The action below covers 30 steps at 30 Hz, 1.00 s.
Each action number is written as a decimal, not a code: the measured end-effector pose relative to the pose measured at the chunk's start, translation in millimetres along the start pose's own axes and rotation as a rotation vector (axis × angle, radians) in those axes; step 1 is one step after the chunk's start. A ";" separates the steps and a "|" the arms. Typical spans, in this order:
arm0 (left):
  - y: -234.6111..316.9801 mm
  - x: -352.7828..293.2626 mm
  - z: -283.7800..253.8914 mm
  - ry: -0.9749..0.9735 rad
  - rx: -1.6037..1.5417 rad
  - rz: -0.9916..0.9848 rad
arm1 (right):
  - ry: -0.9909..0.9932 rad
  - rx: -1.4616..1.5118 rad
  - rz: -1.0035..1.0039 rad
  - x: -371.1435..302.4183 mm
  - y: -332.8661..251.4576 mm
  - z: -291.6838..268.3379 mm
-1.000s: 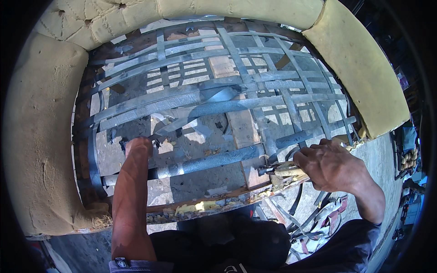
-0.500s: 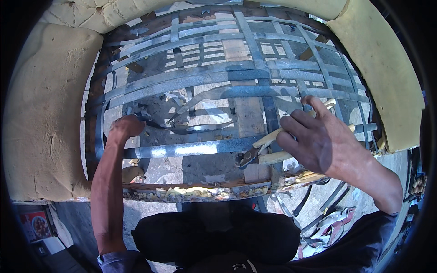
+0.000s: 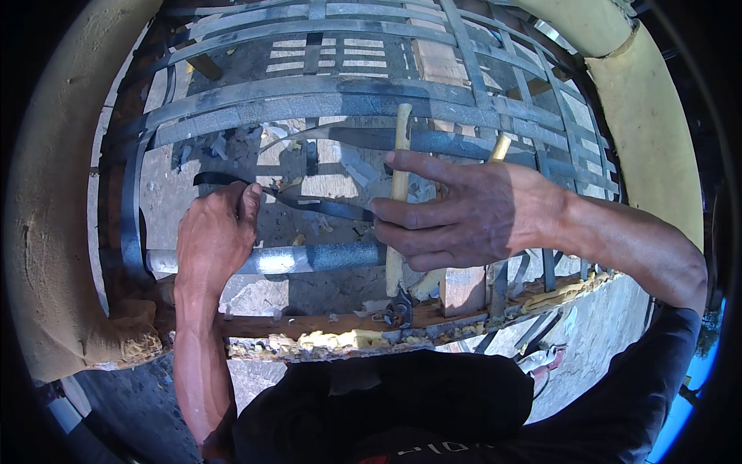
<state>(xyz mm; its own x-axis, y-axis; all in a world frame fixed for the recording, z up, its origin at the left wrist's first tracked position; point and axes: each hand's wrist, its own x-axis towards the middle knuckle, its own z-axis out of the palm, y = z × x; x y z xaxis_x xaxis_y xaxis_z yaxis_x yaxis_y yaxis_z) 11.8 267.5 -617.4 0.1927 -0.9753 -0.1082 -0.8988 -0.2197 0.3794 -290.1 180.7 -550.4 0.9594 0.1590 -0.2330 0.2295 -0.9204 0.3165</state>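
My right hand (image 3: 471,209) grips a pair of pincers with long yellowish handles (image 3: 401,147) spread apart. Fingertips hook over the left handle, while the other handle runs beneath the palm. The dark metal pincer head (image 3: 399,309) rests at the inner edge of the sofa's front rail (image 3: 309,340); whether its jaws bite on anything cannot be made out. My left hand (image 3: 212,232) is closed on a loose dark strap (image 3: 321,206), whose free end sticks out past the knuckles. Just below that hand, a grey webbing strap (image 3: 309,257) crosses the frame.
Woven grey webbing (image 3: 270,94) spans the far part of the wooden frame. Padded foam arms stand at the left (image 3: 66,209) and right (image 3: 645,131). Torn yellow foam clings to the front rail. Scraps litter the floor (image 3: 328,185) below.
The view has shifted closer to the front rail. The pincers have swung more upright, their head now down at the rail. My left hand has moved right along the loose strap.
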 end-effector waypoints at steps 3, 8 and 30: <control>0.0 3.1 0.8 -0.005 -0.023 0.003 | 0.028 -0.039 -0.088 8.9 10.0 6.3; -1.4 3.5 2.4 0.013 -0.040 0.034 | 0.042 0.042 -0.193 27.2 18.4 16.9; 20.0 4.4 3.5 -0.074 -0.010 0.093 | -0.294 0.482 1.311 -76.4 -149.5 -108.4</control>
<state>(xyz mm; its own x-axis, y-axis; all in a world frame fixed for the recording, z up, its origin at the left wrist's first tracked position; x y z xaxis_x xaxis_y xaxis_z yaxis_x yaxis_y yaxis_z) -6.6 258.9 -613.4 0.0787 -0.9871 -0.1394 -0.9074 -0.1288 0.4000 -379.9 344.8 -480.2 0.3484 -0.9114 -0.2189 -0.9165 -0.3803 0.1245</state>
